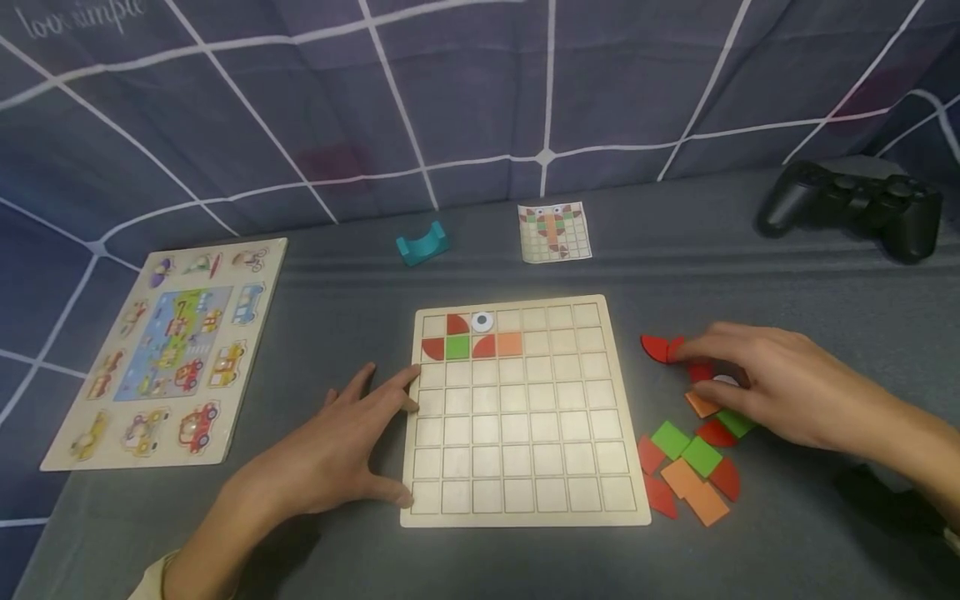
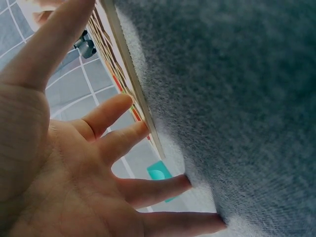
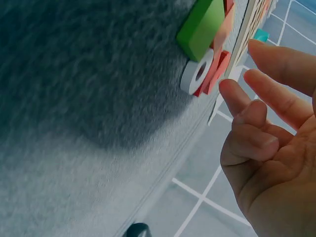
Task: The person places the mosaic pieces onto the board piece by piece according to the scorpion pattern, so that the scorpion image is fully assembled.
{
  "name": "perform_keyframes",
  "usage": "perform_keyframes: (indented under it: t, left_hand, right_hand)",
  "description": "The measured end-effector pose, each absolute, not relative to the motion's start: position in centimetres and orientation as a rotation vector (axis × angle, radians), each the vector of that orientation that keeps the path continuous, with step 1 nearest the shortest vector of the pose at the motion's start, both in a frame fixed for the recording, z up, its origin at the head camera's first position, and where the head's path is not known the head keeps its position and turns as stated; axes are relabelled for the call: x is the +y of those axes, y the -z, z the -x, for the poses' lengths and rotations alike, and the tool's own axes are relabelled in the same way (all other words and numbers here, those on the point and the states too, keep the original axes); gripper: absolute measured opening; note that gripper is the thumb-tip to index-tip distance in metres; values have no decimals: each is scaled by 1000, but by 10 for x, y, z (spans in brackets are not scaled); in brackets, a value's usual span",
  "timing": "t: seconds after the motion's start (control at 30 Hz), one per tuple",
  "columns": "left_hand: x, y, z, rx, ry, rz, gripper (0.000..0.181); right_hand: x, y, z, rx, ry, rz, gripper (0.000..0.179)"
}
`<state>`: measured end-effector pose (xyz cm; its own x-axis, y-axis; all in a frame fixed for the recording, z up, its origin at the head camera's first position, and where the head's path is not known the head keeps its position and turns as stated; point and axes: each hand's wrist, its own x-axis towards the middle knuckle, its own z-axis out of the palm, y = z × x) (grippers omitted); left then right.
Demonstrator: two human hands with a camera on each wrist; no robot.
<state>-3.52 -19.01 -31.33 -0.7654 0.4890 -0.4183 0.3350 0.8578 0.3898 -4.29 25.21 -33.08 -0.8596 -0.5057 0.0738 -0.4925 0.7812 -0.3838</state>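
A wooden grid board (image 1: 529, 417) lies flat; in its top two rows sit red quarter-round tiles, a green square tile (image 1: 457, 347), an orange square tile (image 1: 509, 344) and a round eye tile (image 1: 482, 322). My left hand (image 1: 341, 450) rests at the board's left edge, fingers spread, thumb near the lower corner. To the board's right, my right hand (image 1: 776, 383) hovers over loose tiles, its index fingertip at a red quarter-round tile (image 1: 656, 347). In the right wrist view its thumb and index finger stand apart. A white eye tile (image 3: 196, 74) lies beside a green tile (image 3: 202, 29) there.
A printed pattern card (image 1: 555, 233) and a teal curved piece (image 1: 423, 244) lie behind the board. A vehicle puzzle board (image 1: 168, 358) lies at left, a black game controller (image 1: 851, 208) at far right. More loose orange tiles (image 1: 705, 502) lie near the board's lower right.
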Motion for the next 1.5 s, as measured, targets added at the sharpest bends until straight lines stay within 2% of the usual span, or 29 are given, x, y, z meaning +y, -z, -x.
perform_keyframes:
  t: [0.3,0.63,0.97,1.5]
  left_hand:
    - [-190,315,36,2514,-393,-593,85]
    - [-190,314,35,2518,-391,-592,83]
    - [-190,315,34,2523,-395,-587,84]
    - [-190,314,34,2525,-400,-585,89]
  right_hand:
    - [255,333,45,2962,528,722,32]
    - [250,337,51,2930,455,602,37]
    - [252,334,51,2873,471,654,51]
    - [244,336,50,2884,507,661,47]
